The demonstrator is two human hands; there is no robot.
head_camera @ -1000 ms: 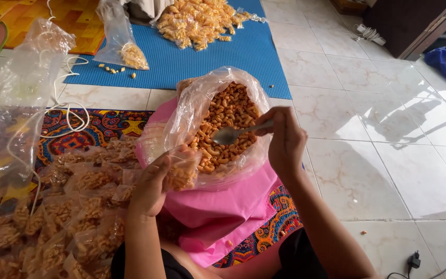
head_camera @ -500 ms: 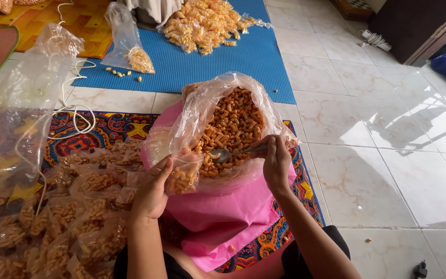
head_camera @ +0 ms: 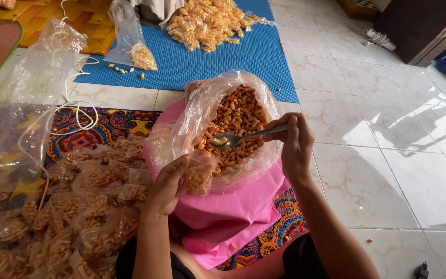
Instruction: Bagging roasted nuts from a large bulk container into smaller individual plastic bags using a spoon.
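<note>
A large clear plastic bag (head_camera: 264, 98) full of orange curled snacks (head_camera: 238, 116) stands open in a pink bag (head_camera: 233, 206) on my lap. My right hand (head_camera: 294, 142) grips a metal spoon (head_camera: 233, 139) by its handle. The spoon's bowl carries a couple of snacks just above the pile. My left hand (head_camera: 167, 186) holds a small clear packet (head_camera: 198, 175), partly filled with snacks, against the big bag's near rim.
Several filled small snack packets (head_camera: 68, 217) lie heaped on a patterned mat (head_camera: 99, 126) at my left. Empty clear bags (head_camera: 21, 103) with white string sit further left. A blue mat (head_camera: 207, 57) ahead holds a pile of yellow snack packets (head_camera: 207, 20). White floor tiles (head_camera: 388, 155) spread right.
My right hand dipped the spoon into the snacks and has lifted it out with a few pieces. My left hand still holds the small packet by the rim.
</note>
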